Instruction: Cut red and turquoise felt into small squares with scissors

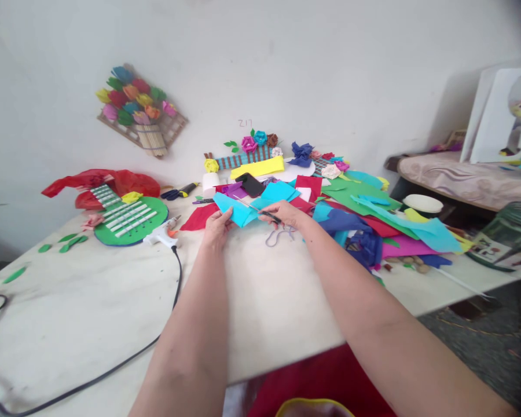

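Observation:
Between my hands is a piece of light blue paper (230, 209), folded or layered. My left hand (218, 226) pinches its lower left edge between thumb and fingers. Scissors (269, 216) with dark handles are in my right hand (284, 213), their blades pointing left across the paper. Whether the blades are cutting into it I cannot make out. Just behind lies more light blue paper (282, 191), close to a black phone (252, 184). Below my right hand a thin loop of grey string (278, 236) rests on the table.
To the left are a white glue gun (162, 234) with a black cord, a green disc with striped strips (128, 223) and cut green leaves (72, 242). Heaped coloured paper (369, 200) covers the right side, beside a glass jar (510, 237). Paper flowers (260, 139) stand against the wall.

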`<control>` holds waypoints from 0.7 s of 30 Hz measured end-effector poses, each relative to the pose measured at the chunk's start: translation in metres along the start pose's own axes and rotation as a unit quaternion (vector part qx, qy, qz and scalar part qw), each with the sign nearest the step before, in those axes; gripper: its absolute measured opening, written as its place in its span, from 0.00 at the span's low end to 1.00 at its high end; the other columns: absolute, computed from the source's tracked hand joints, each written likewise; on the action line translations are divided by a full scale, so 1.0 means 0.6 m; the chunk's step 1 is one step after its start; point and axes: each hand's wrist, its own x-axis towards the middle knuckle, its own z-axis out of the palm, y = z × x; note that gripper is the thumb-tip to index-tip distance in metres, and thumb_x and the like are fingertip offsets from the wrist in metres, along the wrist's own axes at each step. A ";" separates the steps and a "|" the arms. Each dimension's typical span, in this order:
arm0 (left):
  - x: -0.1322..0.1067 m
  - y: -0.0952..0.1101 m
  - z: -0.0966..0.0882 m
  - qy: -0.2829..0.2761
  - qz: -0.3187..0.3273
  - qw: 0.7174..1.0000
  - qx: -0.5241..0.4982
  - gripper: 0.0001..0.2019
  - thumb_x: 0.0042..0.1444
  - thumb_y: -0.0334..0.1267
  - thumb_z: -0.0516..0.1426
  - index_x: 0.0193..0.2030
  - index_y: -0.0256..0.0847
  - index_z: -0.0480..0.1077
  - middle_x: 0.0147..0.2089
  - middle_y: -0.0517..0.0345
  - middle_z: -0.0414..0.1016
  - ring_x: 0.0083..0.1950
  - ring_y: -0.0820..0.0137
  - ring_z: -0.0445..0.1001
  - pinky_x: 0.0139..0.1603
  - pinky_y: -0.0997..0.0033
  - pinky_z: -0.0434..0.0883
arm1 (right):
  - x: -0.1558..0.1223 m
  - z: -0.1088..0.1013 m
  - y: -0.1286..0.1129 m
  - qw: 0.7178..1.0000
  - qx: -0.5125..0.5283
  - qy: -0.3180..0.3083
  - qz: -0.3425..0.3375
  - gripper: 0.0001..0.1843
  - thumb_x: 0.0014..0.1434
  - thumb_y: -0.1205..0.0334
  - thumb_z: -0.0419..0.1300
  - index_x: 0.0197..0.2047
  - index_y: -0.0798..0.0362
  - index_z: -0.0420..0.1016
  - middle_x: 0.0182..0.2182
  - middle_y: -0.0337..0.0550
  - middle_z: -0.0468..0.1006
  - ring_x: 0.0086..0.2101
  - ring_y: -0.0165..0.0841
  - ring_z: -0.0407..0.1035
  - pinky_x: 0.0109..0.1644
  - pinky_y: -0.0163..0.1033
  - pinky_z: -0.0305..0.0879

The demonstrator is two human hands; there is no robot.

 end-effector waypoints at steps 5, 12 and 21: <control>0.002 -0.002 -0.001 -0.004 0.000 1.000 0.001 0.15 0.38 0.40 0.67 0.32 0.34 0.72 0.31 0.51 0.77 0.34 0.65 0.76 0.39 0.65 0.73 | -0.003 0.001 -0.006 1.000 -0.006 0.003 0.004 0.23 0.43 0.49 0.66 0.38 0.57 0.79 0.19 0.35 0.70 0.15 0.22 0.61 0.15 0.28 0.50; 0.003 -0.002 -0.001 -0.003 -0.007 1.000 0.007 0.16 0.37 0.40 0.67 0.31 0.34 0.71 0.31 0.50 0.77 0.35 0.64 0.76 0.39 0.64 0.74 | -0.003 0.002 -0.009 1.000 -0.009 -0.007 -0.001 0.22 0.42 0.49 0.66 0.35 0.58 0.79 0.16 0.34 0.68 0.14 0.22 0.60 0.15 0.28 0.50; 0.003 -0.003 -0.001 -0.005 -0.005 1.000 0.009 0.14 0.39 0.39 0.66 0.30 0.34 0.71 0.31 0.50 0.77 0.34 0.64 0.76 0.37 0.66 0.75 | 0.005 0.005 0.001 1.000 0.018 -0.014 -0.005 0.20 0.43 0.51 0.66 0.35 0.59 0.77 0.17 0.35 0.69 0.15 0.22 0.60 0.17 0.28 0.52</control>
